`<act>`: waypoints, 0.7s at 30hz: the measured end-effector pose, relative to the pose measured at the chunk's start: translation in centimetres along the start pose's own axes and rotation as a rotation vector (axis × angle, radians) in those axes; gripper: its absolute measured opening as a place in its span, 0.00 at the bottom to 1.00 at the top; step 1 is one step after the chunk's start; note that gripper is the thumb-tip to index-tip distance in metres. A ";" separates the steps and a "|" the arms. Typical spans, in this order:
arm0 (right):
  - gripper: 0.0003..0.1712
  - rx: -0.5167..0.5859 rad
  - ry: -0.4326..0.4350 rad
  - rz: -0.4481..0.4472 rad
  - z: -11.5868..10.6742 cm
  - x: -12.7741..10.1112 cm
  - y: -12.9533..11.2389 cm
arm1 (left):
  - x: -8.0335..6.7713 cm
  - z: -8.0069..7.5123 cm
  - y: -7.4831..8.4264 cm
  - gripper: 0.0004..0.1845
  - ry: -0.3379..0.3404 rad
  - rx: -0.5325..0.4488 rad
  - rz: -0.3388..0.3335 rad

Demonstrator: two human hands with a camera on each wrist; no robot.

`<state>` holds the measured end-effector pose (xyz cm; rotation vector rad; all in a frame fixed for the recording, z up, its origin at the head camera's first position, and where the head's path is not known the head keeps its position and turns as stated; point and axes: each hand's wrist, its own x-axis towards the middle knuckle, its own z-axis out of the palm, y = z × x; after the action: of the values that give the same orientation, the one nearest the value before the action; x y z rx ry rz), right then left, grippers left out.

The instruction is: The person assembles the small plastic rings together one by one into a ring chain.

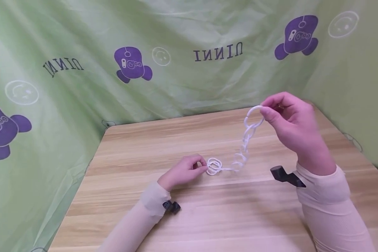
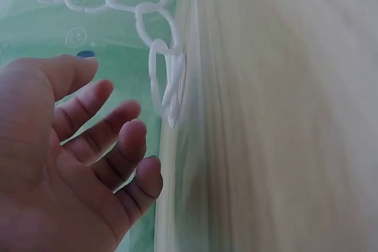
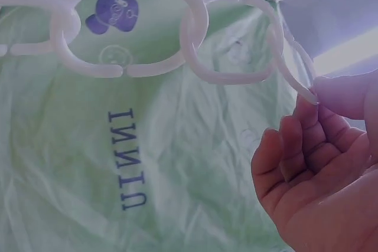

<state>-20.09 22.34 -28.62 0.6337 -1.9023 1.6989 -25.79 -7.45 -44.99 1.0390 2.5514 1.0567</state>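
Lifting white plastic oval-link chain (image 1: 246, 140) by end link pinched in right hand (image 1: 294, 127); left hand (image 1: 182, 171), fingers relaxed, should steady coiled end on light wooden table (image 1: 145, 147).

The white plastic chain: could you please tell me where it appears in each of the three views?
Head: the white plastic chain runs centre-right, from the right hand down to the wooden table.
Left wrist: top left, dropping to the table edge.
Right wrist: across the top.
Shared landmark: the green printed backdrop shows in all three.
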 end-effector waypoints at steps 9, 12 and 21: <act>0.07 0.027 -0.015 -0.081 -0.2 -0.3 -1.7 | 1.9 1.4 1.7 0.10 -0.144 0.033 0.035; 0.06 0.068 0.003 -0.074 -0.5 -0.3 -1.7 | 2.3 1.5 1.4 0.12 -0.157 0.099 -0.018; 0.07 0.144 0.043 -0.070 -1.2 -0.1 -1.5 | 2.0 0.3 -0.3 0.11 -0.141 0.139 -0.086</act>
<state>-18.99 23.34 -27.46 0.7045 -1.7201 1.8014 -27.28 -6.15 -45.23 0.9888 2.5589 0.7654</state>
